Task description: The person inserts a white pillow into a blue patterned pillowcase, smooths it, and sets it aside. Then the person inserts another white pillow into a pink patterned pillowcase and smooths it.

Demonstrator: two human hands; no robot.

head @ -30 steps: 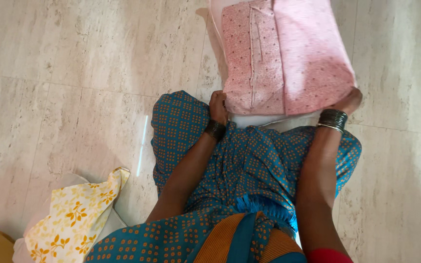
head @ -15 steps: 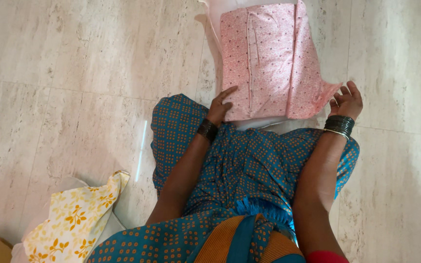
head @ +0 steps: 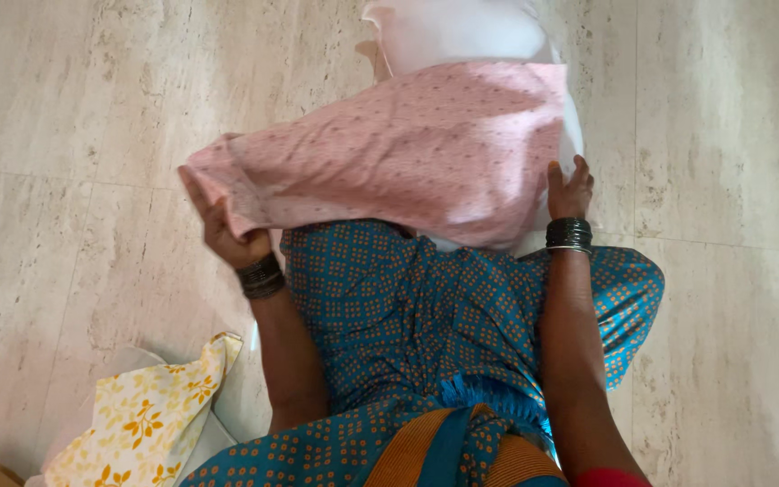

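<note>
The pink dotted pillowcase hangs stretched between both hands, a little above centre of the view, its length running from about nine o'clock across to three o'clock. The left hand sits at the cloth's nine-o'clock end — fingers curled shut over the bunched corner, gripping it from underneath, with dark bangles around the wrist just below. The right hand is at the three-o'clock end, thumb up along the fabric's edge and the fingers closed around it behind, though most of them are hidden by the cloth; a stack of dark bangles sits on that wrist too. A white pillow lies on the floor at twelve o'clock, its near part covered by the pink cloth, its far end poking out bare. The person's lap, in a blue dress with orange dots, fills the view at six o'clock — the cloth's lower edge overlaps it. At seven o'clock a yellow floral cloth rests on the pale marble floor, well apart from the hands.
</note>
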